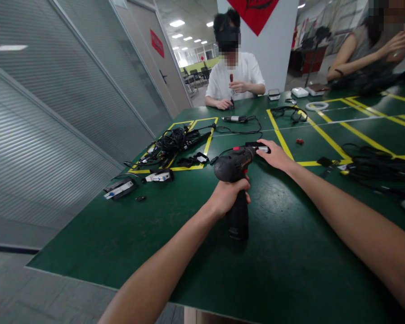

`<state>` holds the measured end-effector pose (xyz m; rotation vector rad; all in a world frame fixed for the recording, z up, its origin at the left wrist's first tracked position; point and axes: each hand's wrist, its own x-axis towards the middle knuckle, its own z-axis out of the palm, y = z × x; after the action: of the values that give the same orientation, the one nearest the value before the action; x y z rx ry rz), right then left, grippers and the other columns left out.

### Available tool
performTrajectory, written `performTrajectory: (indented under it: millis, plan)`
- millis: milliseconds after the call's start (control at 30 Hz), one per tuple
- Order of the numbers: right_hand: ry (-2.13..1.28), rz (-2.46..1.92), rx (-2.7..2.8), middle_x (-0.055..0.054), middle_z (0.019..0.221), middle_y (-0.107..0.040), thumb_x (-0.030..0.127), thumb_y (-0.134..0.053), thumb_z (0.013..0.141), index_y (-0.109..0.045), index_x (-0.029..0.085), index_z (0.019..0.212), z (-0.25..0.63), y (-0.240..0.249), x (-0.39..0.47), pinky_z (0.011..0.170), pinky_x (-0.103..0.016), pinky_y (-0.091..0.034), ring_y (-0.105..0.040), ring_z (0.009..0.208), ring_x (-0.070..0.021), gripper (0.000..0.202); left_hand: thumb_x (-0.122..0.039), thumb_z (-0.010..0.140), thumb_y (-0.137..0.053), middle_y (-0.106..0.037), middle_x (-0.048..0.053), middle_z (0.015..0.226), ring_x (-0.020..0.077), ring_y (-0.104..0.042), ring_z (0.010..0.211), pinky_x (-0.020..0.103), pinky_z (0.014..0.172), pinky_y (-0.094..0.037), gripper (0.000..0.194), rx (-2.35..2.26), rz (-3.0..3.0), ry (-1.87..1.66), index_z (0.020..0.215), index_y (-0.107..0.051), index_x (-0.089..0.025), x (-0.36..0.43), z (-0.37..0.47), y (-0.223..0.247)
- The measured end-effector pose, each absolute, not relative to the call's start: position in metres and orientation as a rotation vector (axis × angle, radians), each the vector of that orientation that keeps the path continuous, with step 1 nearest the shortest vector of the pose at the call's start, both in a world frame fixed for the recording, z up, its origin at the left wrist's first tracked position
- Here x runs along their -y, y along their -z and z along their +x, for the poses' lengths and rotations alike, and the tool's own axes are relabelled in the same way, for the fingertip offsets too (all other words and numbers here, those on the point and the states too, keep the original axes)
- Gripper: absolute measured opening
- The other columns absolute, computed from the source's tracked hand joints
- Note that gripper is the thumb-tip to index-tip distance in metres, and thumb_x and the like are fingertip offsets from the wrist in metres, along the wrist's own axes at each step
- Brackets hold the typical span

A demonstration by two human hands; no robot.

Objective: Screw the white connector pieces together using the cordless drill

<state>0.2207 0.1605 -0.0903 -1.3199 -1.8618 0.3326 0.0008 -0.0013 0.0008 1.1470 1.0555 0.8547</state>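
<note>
My left hand point(230, 196) is wrapped round the grip of a black cordless drill point(232, 165), which stands over the green table with its nose pointing away to the right. The fingers of my right hand point(273, 154) are closed on the right end of a small black and silver device point(262, 147). The drill's tip is right beside that device; whether they touch I cannot tell. A thin black cable runs left from the device.
A cable bundle point(175, 140) lies at the left in yellow tape, with two black and white devices point(120, 188) nearer me. A pen-shaped tool point(235, 119) lies ahead. More cables point(374, 168) are at the right. One person point(234, 76) sits opposite, another at the far right.
</note>
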Motion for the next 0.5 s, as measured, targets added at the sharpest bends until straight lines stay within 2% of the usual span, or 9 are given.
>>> performTrajectory:
  millis: [500]
  plan:
    - [-0.322,-1.308,1.868,-0.011,0.123,-0.063,0.036,-0.062,0.085,-0.060,0.022,0.130,0.2205,0.0903,-0.1614,0.100,-0.045,-0.047,-0.062,0.111,-0.0296,0.047,-0.019,0.066,-0.061,-0.053,-0.002,0.065,0.0119,-0.058,0.049,0.024,0.051,-0.044,0.017,-1.045,1.146,-0.839,0.082,-0.054,-0.016,-0.0007,-0.0014,0.0016]
